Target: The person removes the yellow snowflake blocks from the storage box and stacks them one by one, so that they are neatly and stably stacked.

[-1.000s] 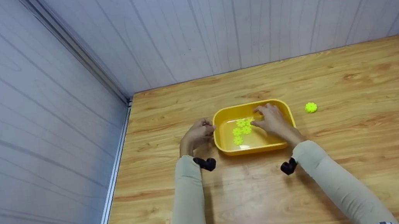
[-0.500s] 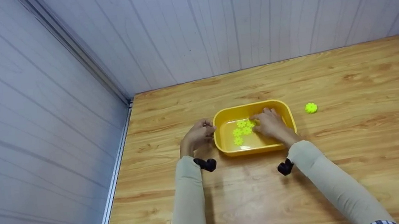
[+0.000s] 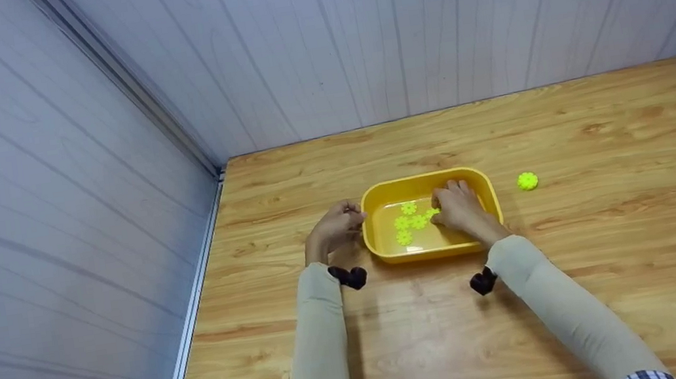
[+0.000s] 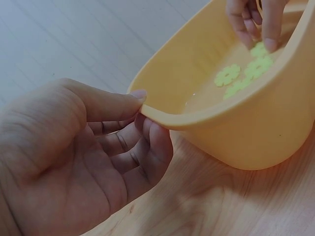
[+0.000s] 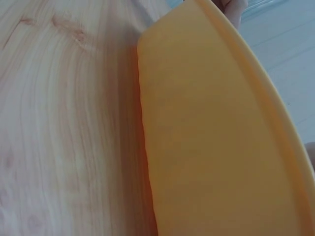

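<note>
The left hand (image 3: 336,229) pinches the yellow tub (image 3: 426,181) rim at 9 o'clock. The tub could tip if it lifts. The right hand (image 3: 461,208), fingers bent, touches a green flower piece (image 3: 432,212) inside, which may slip. Another green piece (image 3: 527,181) sits at 3 o'clock.

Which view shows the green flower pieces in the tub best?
Left wrist: the flower pieces lie close up inside the yellow tub, under the right hand's fingers. Head view shows them small. Right wrist shows only the tub's outer wall.
</note>
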`<state>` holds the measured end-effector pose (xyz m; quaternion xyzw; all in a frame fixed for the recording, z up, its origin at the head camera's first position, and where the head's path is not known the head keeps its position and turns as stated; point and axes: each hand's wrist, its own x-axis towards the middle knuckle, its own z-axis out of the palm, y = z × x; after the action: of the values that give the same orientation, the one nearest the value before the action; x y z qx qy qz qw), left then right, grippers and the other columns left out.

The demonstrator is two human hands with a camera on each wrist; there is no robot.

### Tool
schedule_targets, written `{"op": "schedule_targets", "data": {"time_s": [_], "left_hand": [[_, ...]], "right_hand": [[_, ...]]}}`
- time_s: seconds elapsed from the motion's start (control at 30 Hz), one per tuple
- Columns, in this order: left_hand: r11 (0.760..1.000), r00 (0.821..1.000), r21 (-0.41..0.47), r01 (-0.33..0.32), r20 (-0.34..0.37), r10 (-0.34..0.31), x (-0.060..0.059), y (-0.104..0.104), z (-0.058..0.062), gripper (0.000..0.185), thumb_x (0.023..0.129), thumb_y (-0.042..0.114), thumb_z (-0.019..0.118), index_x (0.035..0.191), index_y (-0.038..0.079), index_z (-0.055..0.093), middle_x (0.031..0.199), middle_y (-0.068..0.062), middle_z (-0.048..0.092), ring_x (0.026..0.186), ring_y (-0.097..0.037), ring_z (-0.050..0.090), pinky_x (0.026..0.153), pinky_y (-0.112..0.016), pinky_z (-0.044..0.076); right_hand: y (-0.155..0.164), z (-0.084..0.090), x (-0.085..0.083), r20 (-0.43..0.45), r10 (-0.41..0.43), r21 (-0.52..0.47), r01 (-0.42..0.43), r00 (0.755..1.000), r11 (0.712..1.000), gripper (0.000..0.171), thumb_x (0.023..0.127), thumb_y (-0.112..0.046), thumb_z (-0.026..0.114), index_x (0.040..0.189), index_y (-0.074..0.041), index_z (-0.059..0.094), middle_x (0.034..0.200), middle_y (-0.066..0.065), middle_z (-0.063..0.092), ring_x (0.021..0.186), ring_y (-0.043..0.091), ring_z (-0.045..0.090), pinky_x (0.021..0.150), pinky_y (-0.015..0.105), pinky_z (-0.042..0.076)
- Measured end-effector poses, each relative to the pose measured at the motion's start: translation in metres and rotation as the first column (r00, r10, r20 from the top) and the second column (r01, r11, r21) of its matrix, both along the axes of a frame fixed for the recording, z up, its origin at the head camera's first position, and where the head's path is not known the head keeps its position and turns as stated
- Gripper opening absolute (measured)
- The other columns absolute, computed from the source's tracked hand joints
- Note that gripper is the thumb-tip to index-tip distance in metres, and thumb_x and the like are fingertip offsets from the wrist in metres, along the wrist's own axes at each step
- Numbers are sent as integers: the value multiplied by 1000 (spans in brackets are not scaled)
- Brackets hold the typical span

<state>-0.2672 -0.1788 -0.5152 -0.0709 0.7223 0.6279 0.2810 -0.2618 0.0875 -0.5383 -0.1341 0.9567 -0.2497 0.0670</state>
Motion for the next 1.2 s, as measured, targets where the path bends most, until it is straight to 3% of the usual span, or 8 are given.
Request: {"op": "schedule_targets", "data": {"time_s": [0.23, 0.47, 0.6, 0.83, 1.03, 1.2], "left_hand": [[1000, 1000, 10, 3, 0, -3, 0, 0, 2, 11, 92, 7, 52, 98, 8, 43, 86, -5, 46, 74, -17, 46, 71, -35, 41], [1000, 1000, -18, 10, -8, -10, -1, 0, 2, 13, 91, 9, 54, 98, 7, 43, 86, -4, 46, 73, -16, 48, 70, -33, 43], [1000, 1000, -3, 1, 10, -1, 1, 1, 4, 14, 91, 8, 54, 99, 8, 42, 85, -4, 46, 73, -17, 47, 72, -35, 42], [1000, 1000, 1, 1, 16, -1, 1, 1, 4, 14, 91, 8, 53, 100, 8, 43, 85, -3, 46, 73, -16, 47, 69, -34, 43], [1000, 1000, 14, 1, 12, -2, 1, 0, 3, 11, 91, 7, 53, 98, 9, 44, 83, -4, 46, 71, -16, 47, 68, -33, 42], [1000, 1000, 25, -11, 12, 11, 0, 0, 2, 11, 91, 6, 53, 96, 9, 44, 83, -4, 46, 71, -16, 47, 72, -36, 41]], "right_hand": [[3, 3, 1, 20, -28, -17, 28, 999, 999, 29, 77, -22, 75, 88, -4, 55, 91, 11, 43, 90, 31, 33, 81, 43, 26], [9, 5, -1, 4, -18, -134, 19, 1000, 991, 14, 81, -20, 70, 76, -9, 63, 85, 8, 52, 92, 29, 42, 90, 43, 26], [12, 7, -1, 10, -14, -231, 16, 1000, 973, 13, 83, -19, 68, 77, -8, 65, 87, 10, 53, 92, 28, 43, 92, 43, 27], [14, 13, 1, 22, -13, -342, 20, 1000, 939, 13, 85, -20, 67, 81, -7, 64, 94, 16, 53, 88, 28, 41, 78, 40, 31], [16, 20, 2, 63, -24, -416, 48, 998, 908, 17, 86, -23, 65, 86, -7, 64, 103, 18, 52, 100, 34, 46, 87, 45, 36], [20, 24, 0, 48, -24, -472, 44, 999, 881, 17, 86, -25, 66, 86, -8, 65, 102, 17, 54, 99, 34, 47, 87, 42, 36]]}}
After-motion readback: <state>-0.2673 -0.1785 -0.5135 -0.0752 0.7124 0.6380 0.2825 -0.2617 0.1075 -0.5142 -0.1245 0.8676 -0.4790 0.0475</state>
